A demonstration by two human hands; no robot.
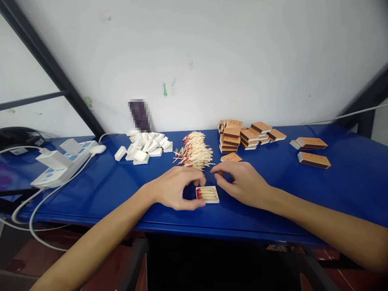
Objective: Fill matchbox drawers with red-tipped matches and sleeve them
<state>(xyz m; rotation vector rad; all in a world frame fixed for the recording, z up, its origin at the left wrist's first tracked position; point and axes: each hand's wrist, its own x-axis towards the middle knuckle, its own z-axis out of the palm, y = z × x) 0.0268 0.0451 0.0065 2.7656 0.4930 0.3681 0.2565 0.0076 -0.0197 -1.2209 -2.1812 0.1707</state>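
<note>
A small white matchbox tray (217, 196) holding red-tipped matches (207, 194) lies on the blue table near its front edge. My left hand (178, 188) curves around the tray's left end, its thumb at the near edge and a fingertip at the far edge. Just beyond and to the right, my right hand (242, 182) hovers with fingers bent and a gap between thumb and forefinger; nothing shows in it. Past both hands lies a heap of loose matches (195, 149). One orange matchbox sleeve (230, 157) rests flat beyond my right fingers.
White empty trays (147, 146) are piled at the back left. Orange matchboxes (233, 132) are stacked at the back, right of the matches, with several more matchboxes (313, 160) farther right. A white power strip (57, 171) with cables occupies the left side. A wall borders the table (273, 220).
</note>
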